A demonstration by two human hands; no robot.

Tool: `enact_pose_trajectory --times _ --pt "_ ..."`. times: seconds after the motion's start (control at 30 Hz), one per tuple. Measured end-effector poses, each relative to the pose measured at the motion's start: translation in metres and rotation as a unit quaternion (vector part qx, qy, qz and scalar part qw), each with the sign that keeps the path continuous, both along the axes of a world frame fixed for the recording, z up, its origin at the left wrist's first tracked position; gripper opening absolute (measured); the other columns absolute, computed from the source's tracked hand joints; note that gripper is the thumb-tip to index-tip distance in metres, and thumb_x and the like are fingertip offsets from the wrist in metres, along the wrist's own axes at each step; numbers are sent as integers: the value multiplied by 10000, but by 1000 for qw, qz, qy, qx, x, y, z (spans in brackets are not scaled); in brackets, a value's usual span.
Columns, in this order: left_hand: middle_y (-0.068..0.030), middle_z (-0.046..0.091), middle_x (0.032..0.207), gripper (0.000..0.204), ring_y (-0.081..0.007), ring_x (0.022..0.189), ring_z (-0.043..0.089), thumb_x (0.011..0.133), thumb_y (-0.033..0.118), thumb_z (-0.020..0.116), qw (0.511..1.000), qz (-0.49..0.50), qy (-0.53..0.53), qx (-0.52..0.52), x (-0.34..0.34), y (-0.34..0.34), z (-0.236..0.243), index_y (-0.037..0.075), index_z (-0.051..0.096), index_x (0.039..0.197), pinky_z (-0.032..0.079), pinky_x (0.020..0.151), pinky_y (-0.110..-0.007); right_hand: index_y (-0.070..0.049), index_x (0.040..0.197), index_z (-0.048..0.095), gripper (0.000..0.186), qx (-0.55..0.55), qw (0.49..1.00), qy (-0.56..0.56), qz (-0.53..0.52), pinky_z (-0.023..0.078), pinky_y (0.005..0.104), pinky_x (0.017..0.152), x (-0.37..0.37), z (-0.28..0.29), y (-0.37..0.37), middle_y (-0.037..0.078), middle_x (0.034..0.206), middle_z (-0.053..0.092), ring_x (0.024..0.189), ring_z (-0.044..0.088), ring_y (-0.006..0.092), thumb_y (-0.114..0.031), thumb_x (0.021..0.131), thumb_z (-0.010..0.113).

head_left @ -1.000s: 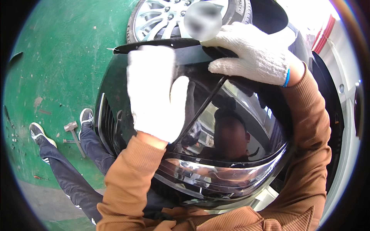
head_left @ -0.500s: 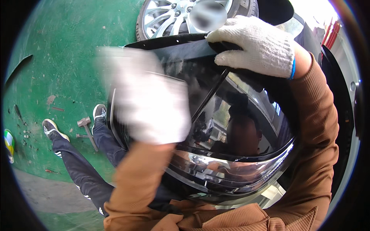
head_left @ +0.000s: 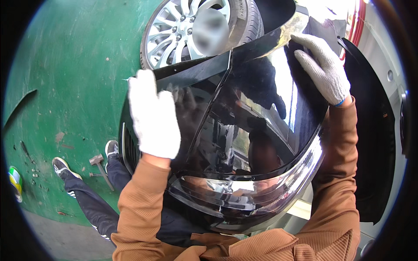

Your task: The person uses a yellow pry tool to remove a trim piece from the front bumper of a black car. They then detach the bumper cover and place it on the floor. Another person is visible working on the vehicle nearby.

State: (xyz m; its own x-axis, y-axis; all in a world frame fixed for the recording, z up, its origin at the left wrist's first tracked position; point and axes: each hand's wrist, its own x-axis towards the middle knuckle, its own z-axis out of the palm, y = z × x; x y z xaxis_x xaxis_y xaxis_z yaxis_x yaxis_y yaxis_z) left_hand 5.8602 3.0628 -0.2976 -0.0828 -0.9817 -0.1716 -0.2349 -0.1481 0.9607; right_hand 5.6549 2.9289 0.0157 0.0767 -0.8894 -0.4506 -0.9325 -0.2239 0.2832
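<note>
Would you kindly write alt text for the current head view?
A person's white-gloved left hand and right hand spread over glossy black car bodywork; a silver-spoked wheel shows beyond, and a hammer lies on the green floor.

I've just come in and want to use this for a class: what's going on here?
A person in a brown jacket is working at the front corner of a black car, wearing white gloves. The left hand is open over the bumper panel, and the right hand is on the glossy fender, gripping no tool. A dark seam runs between the two panels. The headlight is nearer the person, the wheel beyond. A hammer lies on the green floor.
</note>
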Motion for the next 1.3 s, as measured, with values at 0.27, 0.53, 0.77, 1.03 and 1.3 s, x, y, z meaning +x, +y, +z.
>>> enact_pose_trajectory --times 0.27,0.53,0.77,1.03,1.3 --pt "-200 512 1541 483 -312 1465 434 1067 147 454 974 -172 -4 148 -24 -49 55 -32 463 1516 249 1259 -400 -66 1346 672 381 35 982 -106 -150 496 378 1087 -17 33 -9 162 1291 688 1219 659 292 -292 1043 631" --pt "-131 281 1702 584 -225 1574 247 1110 210 446 909 178 375 30 -10 -69 3 36 258 1634 231 1274 -384 -18 1393 599 381 59 972 -101 -202 500 389 1081 -16 36 0 178 1292 661 1215 653 289 -164 1055 503" --pt "-196 536 1508 517 -376 1405 457 986 147 575 992 -8 -113 -59 -50 -50 33 -11 512 1474 303 1222 -476 -21 1421 591 395 45 982 -145 -113 450 366 1154 -14 49 -6 181 1414 609 1330 596 294 -207 1078 529" --pt "-186 404 1617 622 -316 1530 322 1097 358 327 955 149 63 -247 65 -85 -3 -22 343 1589 168 1294 -434 -29 1385 591 376 6 956 -277 -93 461 389 1113 -82 4 72 155 1391 594 1320 551 285 -98 1016 600" --pt "-237 341 1651 645 -417 1534 299 985 67 437 998 -9 -57 -36 -1 25 10 -64 291 1600 174 1272 -479 -20 1344 600 367 -1 964 -261 -49 478 386 1065 -88 -12 72 136 1337 606 1268 553 261 -86 985 636"
